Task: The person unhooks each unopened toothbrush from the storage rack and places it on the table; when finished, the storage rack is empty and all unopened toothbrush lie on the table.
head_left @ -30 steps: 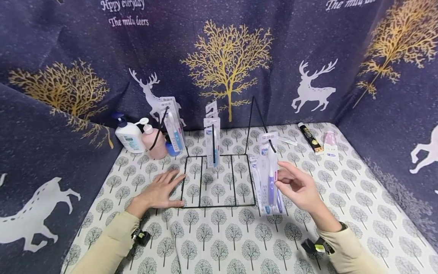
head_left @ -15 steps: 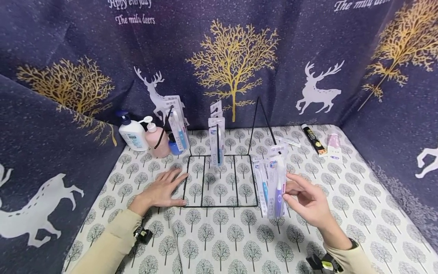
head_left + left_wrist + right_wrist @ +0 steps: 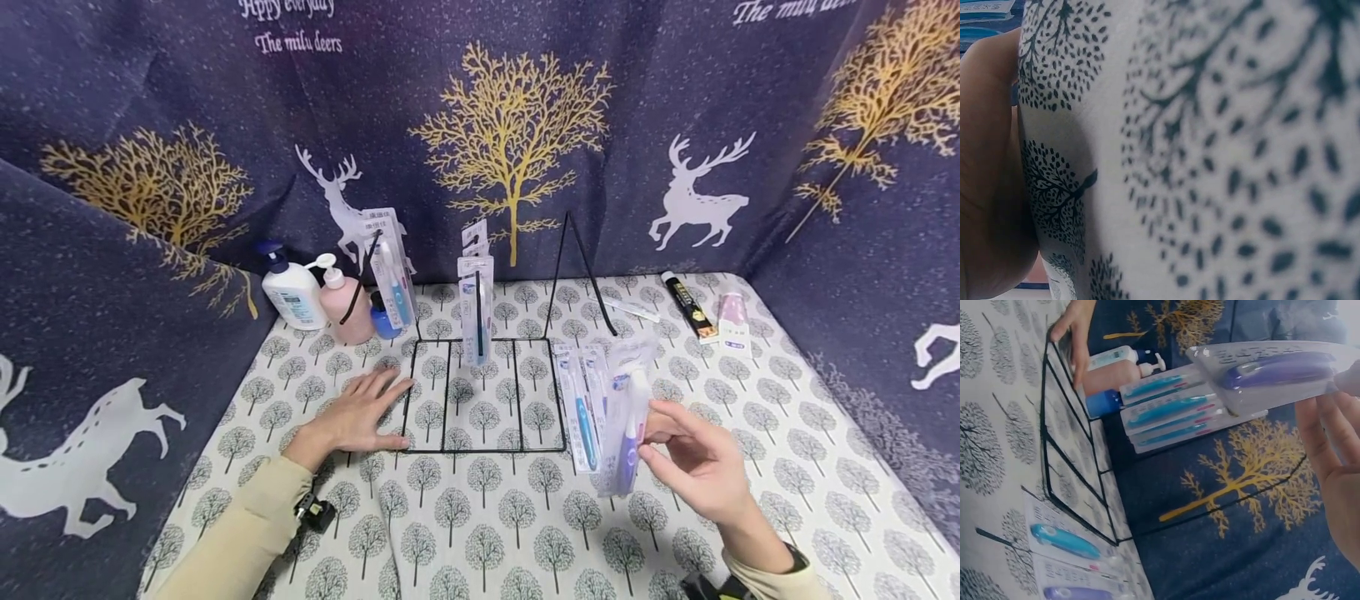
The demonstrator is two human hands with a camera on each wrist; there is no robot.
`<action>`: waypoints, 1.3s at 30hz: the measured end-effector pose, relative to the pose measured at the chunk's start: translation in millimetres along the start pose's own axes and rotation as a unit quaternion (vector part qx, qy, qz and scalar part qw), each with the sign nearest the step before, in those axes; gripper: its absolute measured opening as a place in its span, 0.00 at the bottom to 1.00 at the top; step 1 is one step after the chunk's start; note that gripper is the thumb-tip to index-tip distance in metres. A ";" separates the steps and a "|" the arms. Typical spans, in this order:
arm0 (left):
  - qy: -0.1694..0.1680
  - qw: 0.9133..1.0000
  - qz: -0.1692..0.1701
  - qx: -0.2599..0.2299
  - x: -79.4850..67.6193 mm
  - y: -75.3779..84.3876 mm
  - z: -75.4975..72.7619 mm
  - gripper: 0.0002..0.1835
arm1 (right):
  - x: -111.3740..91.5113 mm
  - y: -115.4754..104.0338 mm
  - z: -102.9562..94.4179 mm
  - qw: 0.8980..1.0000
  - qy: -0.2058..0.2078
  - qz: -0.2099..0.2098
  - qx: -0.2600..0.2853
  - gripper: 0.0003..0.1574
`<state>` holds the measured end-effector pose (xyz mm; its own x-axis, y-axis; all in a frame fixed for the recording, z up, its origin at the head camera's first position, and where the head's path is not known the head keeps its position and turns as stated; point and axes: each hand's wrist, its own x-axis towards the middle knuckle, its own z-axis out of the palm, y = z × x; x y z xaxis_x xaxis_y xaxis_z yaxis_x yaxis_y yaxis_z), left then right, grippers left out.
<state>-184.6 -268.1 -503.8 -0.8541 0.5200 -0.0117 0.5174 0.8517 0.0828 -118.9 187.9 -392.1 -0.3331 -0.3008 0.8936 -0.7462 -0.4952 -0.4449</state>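
My right hand [image 3: 701, 458] pinches a clear-packaged purple toothbrush [image 3: 632, 450] by its right edge, held apart from the rack. In the right wrist view this purple toothbrush pack [image 3: 1279, 372] is seen close up. A black wire display rack [image 3: 483, 451] stands in the middle of the table, with its right-hand hook arm [image 3: 600, 300] bare. My left hand [image 3: 360, 417] lies with spread fingers at the left side of the rack's base. Just right of the base lie a blue toothbrush pack [image 3: 583, 429] and a purple toothbrush pack [image 3: 1082, 592], the latter partly covered in the head view.
Toothbrush packs hang on the rack's left arm [image 3: 392, 275] and middle arm [image 3: 476, 308]. Behind on the left stand a white pump bottle [image 3: 292, 296], a pink pump bottle [image 3: 348, 312] and a blue bottle [image 3: 386, 321]. A black tube [image 3: 686, 304] and a pink tube [image 3: 733, 317] lie back right.
The purple toothbrush pack came off the rack's right hook arm and moved toward the front right in my right hand. That arm is now bare. My left hand stayed at the base.
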 end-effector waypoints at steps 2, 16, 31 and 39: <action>0.000 1.000 -0.002 -0.002 0.2 0.3 -0.1 0.54 | -0.5 -0.6 -6.1 1.000 0.015 -0.006 0.005 0.33; -0.001 1.000 -0.003 0.001 1.0 1.8 1.9 0.54 | -31.5 1.8 -71.9 0.973 0.157 0.167 0.012 0.41; 0.002 1.000 0.002 0.006 1.7 -0.5 4.0 0.54 | -84.6 42.8 -107.5 0.861 0.177 0.477 0.008 0.42; -0.005 1.000 -0.004 0.001 1.1 -0.3 2.6 0.54 | -97.5 55.5 -109.1 0.813 0.148 0.562 -0.016 0.42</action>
<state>-185.5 -267.5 -506.5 -0.8574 0.5142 -0.0213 0.5112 0.8556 0.0810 -190.7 278.6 -497.4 -0.9363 -0.3365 -0.1006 0.1136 -0.0193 -0.9933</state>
